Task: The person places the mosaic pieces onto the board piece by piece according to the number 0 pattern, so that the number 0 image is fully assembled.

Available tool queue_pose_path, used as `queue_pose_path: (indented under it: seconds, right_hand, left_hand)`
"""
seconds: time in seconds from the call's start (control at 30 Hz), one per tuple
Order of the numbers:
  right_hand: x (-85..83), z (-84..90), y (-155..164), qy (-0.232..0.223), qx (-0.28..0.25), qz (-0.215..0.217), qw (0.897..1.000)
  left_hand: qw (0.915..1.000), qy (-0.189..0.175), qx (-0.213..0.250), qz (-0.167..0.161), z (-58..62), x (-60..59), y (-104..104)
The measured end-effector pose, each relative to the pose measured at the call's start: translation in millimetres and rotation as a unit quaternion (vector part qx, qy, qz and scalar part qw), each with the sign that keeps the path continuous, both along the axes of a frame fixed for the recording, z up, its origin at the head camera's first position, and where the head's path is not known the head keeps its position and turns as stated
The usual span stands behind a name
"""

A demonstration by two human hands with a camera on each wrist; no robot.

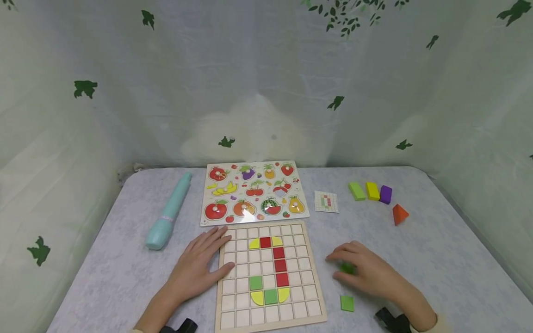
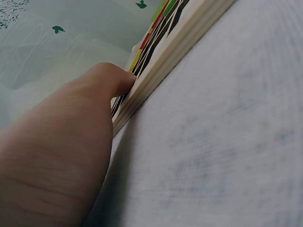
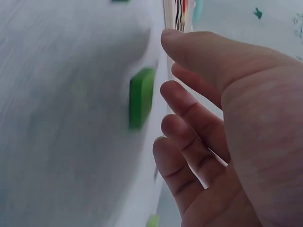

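A wooden grid board (image 1: 298,296) lies on the table and holds red and green square tiles and yellow quarter-round tiles in its cells. My left hand (image 1: 200,266) rests on the board's left edge, fingers extended, thumb on the rim in the left wrist view. To the right of the board, my right hand (image 1: 368,270) hovers with loosely bent fingers around a green tile (image 3: 142,97). That tile is apart from the fingertips in the right wrist view, and the hand partly hides it in the head view. Nearer me lies another green square tile (image 1: 347,303).
Behind the grid board lies a fruit puzzle board (image 1: 205,217). A small pattern card (image 1: 326,202) is beside it. At the back right are a light green block (image 1: 356,191), a yellow block (image 1: 372,191), a purple block (image 1: 385,194) and an orange triangular block (image 1: 400,214). A teal bottle-shaped object (image 1: 168,212) lies left.
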State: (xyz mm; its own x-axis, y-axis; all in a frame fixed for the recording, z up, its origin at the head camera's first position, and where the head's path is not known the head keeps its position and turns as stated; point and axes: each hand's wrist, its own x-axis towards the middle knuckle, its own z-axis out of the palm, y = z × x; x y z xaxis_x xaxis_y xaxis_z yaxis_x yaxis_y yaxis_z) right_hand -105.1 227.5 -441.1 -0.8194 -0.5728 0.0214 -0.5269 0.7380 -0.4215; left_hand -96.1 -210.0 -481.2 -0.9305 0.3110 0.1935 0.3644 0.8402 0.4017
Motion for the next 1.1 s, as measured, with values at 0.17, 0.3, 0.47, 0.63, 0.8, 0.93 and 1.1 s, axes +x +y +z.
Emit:
queue_pose_path:
  seconds: [0.17,0.3,0.47,0.63,0.8,0.93,1.1]
  right_hand:
    - [2.3,0.3,16.5,0.002,0.012,-0.018,1.0]
    - [3.9,2.2,24.1,-0.012,0.013,-0.024,1.0]
    - [3.0,3.0,23.7,-0.009,-0.005,-0.01,1.0]
    - [-2.8,4.7,11.6,0.001,-0.012,0.012,1.0]
    - [-11.2,9.5,-9.7,-0.009,-0.021,0.031,0.999]
    - [-18.5,16.0,-31.2,-0.001,-0.037,0.06,0.998]
    - [-26.1,21.5,-59.7,0.005,-0.039,0.094,0.995]
  left_hand:
    - [1.0,-0.002,0.0,0.002,0.3,-0.8,-0.4]
    - [1.0,-0.001,0.001,0.0,0.8,-1.2,-0.7]
    - [1.0,0.0,0.001,0.001,-0.4,-2.2,-1.8]
    - [1.0,-0.006,0.002,0.002,-1.4,-2.6,-2.0]
    - [0.9999,-0.01,0.003,0.004,-0.8,-2.0,-1.1]
    - [0.9999,-0.01,0.001,0.005,-0.9,-1.7,-0.3]
    - [0.9999,-0.01,0.003,0.004,-1.0,-0.6,0.5]
